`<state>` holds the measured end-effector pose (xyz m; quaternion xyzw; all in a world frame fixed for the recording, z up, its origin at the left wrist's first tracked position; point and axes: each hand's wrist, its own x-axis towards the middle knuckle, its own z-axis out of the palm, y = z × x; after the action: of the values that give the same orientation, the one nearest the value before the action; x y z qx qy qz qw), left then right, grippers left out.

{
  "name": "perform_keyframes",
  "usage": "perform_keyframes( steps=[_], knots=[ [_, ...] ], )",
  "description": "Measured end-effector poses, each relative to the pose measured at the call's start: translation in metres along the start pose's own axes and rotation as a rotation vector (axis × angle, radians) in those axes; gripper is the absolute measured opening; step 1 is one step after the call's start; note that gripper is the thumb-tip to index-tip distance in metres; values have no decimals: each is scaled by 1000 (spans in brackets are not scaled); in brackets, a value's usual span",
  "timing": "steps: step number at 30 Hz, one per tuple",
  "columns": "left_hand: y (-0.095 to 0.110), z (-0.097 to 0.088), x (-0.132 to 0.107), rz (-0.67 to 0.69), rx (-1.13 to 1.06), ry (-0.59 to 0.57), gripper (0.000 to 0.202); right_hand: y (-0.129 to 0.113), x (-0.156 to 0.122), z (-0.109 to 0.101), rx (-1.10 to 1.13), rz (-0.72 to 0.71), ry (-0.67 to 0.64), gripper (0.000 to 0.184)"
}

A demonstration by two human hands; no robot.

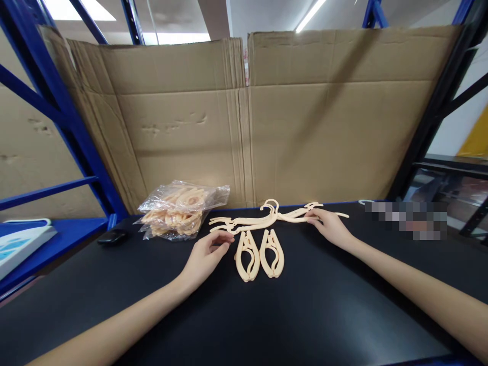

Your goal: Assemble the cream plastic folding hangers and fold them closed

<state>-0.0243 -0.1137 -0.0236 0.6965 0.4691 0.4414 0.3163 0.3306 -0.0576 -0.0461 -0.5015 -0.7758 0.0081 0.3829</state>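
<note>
Two unfolded cream plastic hangers (pixel 259 222) lie overlapping on the black table, hooks toward the cardboard. My right hand (pixel 331 227) has its fingers closed on their right arm; whether it grips one or both, I cannot tell. Beside their left end is my left hand (pixel 208 256), fingers curved, with a gap between thumb and forefinger and nothing visible in it. Just right of its fingertips lies a folded hanger (pixel 241 264), and a second folded hanger (pixel 280 262) sits beside that one. Both folded hangers point their narrow ends toward the unfolded pair.
Clear plastic bags of folded hangers (pixel 173 213) are piled at the back left. A black computer mouse (pixel 112 237) lies left of them. Cardboard panels (pixel 324 127) wall off the back of the table (pixel 267 325). A blue metal frame (pixel 82 122) stands at the left.
</note>
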Motion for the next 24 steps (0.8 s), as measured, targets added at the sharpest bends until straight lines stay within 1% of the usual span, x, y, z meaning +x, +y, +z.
perform_keyframes(
  steps=[4, 9, 12, 17, 19, 24],
  knots=[
    [4, -3, -1, -6, -21, 18, 20, -1, 0, -16, 14, 20, 73, 13],
    [7, -4, -3, 2, -41, 37, 21, -5, -1, -41, -32, 119, 227, 16],
    [9, -2, -5, -7, -86, 43, 23, -11, -2, -49, -57, 165, 287, 16],
    [18, 2, -13, -13, -163, 3, 29, -29, -6, -48, -20, 141, 344, 15],
    [24, 3, -16, -19, -190, 27, 36, -36, -9, -44, 4, 123, 342, 14],
    [35, 4, -22, -30, -273, 129, 56, -54, -17, -36, 64, 62, 338, 14]
  ],
)
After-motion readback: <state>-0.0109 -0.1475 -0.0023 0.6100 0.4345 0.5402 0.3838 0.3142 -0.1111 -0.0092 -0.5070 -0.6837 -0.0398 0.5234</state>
